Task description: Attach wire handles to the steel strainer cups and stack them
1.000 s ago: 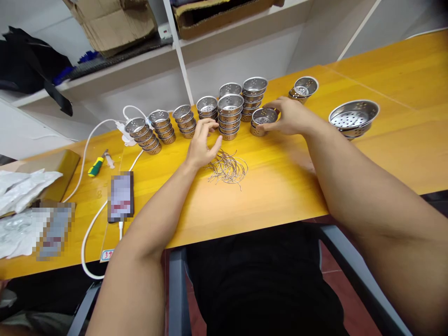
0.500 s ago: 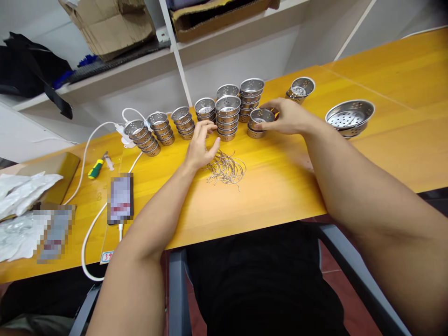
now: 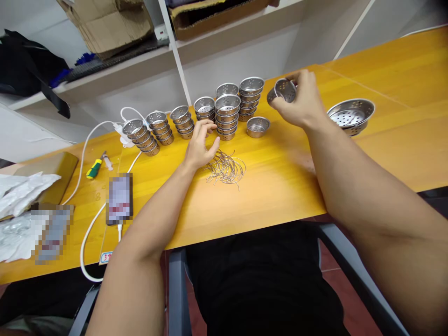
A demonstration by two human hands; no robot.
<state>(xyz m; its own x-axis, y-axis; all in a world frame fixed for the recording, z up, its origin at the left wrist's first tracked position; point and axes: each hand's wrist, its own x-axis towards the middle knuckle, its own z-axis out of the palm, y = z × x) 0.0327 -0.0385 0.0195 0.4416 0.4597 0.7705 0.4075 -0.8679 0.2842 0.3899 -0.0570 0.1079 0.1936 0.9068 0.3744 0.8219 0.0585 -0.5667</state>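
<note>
- Pinching a perforated metal cup (image 3: 285,89) by its rim and wall, the right hand (image 3: 304,102) is at two o'clock from the wire heap (image 3: 229,169) in the head view; the cup tilts, probably because thumb and fingers grip it from one side.
- At ten o'clock from the heap, the left hand (image 3: 199,147) holds nothing visible, thumb and fingers apart, well away from the right; it seems parked between the heap and the front stack (image 3: 227,122) so both are in reach.
- A lone cup (image 3: 258,131) sits upright on the counter (image 3: 273,196), between one and two o'clock, just beside that stack.
- More cup stacks (image 3: 160,128) run from ten round to one o'clock, mouths up and nested, likely to save room; the wires lie loose and tangled in the middle, handy to either hand.
- Towards half past two, a wide bowl (image 3: 350,114) stands well apart from the stacks, perhaps to keep its different size separate.
- Hard to tell: whether the right hand hides another cup, whether left fingertips touch the front stack, and what lies inside the bowl.
- Near nine o'clock, the phone (image 3: 119,196) is masked by coarse blocks; the left arm partly covers a number label (image 3: 106,257).
</note>
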